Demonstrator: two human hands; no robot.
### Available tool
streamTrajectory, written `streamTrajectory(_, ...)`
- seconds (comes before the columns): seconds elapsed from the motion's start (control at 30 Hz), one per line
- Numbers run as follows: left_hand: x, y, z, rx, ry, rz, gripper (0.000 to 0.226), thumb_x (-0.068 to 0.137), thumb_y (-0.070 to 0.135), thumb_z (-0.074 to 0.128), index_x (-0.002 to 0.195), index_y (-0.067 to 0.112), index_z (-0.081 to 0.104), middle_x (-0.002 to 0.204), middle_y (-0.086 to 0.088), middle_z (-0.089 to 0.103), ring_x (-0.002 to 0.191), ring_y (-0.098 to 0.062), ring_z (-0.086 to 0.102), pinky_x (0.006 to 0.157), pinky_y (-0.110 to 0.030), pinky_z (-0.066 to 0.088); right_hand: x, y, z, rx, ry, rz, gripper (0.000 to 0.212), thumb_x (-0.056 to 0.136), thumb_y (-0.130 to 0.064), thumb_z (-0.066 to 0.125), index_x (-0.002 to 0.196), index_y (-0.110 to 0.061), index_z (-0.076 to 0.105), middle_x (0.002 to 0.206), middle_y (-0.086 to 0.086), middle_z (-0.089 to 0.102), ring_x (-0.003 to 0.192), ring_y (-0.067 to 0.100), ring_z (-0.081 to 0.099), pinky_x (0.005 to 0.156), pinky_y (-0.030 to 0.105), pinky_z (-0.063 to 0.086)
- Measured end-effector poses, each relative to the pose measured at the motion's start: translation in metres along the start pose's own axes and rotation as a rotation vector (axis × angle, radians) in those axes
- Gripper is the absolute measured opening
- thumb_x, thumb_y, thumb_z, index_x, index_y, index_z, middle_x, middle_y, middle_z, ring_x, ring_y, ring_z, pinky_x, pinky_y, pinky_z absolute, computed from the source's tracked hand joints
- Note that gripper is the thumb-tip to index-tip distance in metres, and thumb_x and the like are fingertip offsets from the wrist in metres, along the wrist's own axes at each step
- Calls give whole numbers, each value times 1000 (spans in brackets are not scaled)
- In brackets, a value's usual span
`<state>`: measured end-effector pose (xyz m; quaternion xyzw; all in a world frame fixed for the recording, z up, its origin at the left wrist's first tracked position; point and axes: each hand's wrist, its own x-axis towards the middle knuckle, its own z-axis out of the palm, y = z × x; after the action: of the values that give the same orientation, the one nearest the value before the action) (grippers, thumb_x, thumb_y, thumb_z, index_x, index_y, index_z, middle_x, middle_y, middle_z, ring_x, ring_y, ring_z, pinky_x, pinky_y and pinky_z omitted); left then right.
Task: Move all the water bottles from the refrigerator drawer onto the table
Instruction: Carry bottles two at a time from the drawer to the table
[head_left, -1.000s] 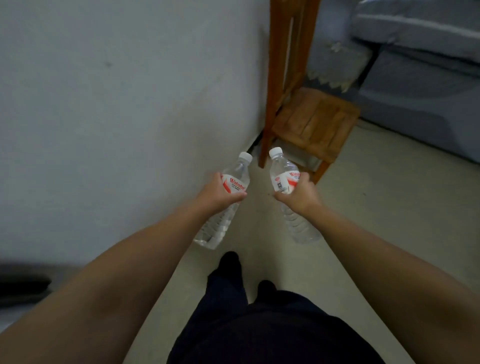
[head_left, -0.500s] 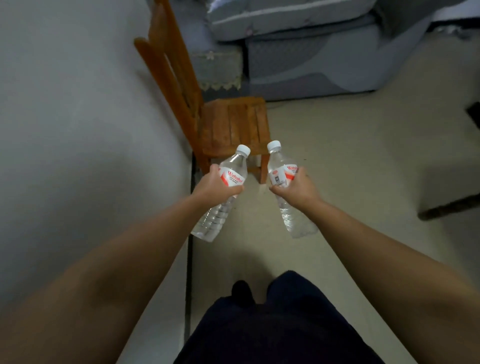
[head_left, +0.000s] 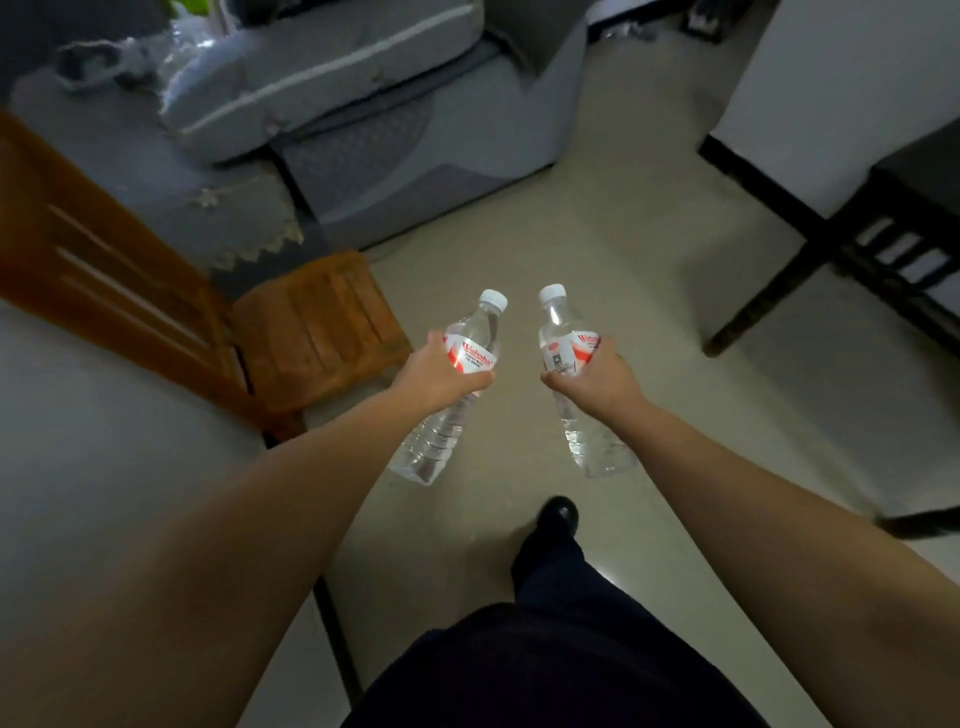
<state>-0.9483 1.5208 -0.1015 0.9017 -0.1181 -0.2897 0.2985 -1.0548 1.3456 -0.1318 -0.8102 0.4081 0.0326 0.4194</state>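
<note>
Firmly curled, the left hand (head_left: 441, 371) wraps a clear ribbed plastic water bottle (head_left: 452, 395) at its red-and-white label; the right hand (head_left: 597, 376) clasps a second bottle (head_left: 576, 384) the same way. Both bottles tilt, white caps up, over the smooth pale floor (head_left: 597, 234). A slatted wooden chair (head_left: 311, 322) stands left, a grey upholstered sofa (head_left: 363, 130) beyond, dark table legs (head_left: 753, 296) right.
</note>
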Motion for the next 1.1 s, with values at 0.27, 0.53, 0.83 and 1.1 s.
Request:
streamTrajectory(0.27, 81, 87, 24, -21, -57, 83, 70, 74, 31, 78, 128, 11, 40, 109, -2, 56, 92, -16, 54, 74, -28, 41, 78, 7, -65, 28, 77, 49, 76, 72, -41, 79, 128, -10, 38, 124, 10, 54, 104, 25, 58, 85, 33, 46)
streamTrajectory(0.53, 154, 165, 54, -10, -116, 149, 66, 73, 34, 78, 124, 13, 43, 104, 1, 56, 92, -17, 56, 76, -28, 41, 147, 17, -125, 49, 164, 140, 78, 70, -44, 78, 129, -11, 39, 125, 10, 54, 109, 29, 58, 90, 37, 47)
streamTrajectory(0.83, 253, 246, 78, 93, -265, 276, 45, 69, 38, 79, 100, 20, 52, 84, 5, 61, 79, -14, 62, 67, -26, 45, 226, 18, -160, 112, 248, 279, 77, 73, -41, 78, 130, -7, 37, 129, 13, 53, 114, 30, 56, 90, 35, 45)
streamTrajectory(1.1, 378, 339, 78, 207, -407, 423, 52, 59, 43, 80, 99, 23, 53, 81, 9, 63, 75, -12, 64, 77, -31, 54, 326, -4, -203, 245, 421, 450, 82, 73, -44, 77, 133, -9, 34, 130, 13, 51, 113, 31, 56, 90, 38, 47)
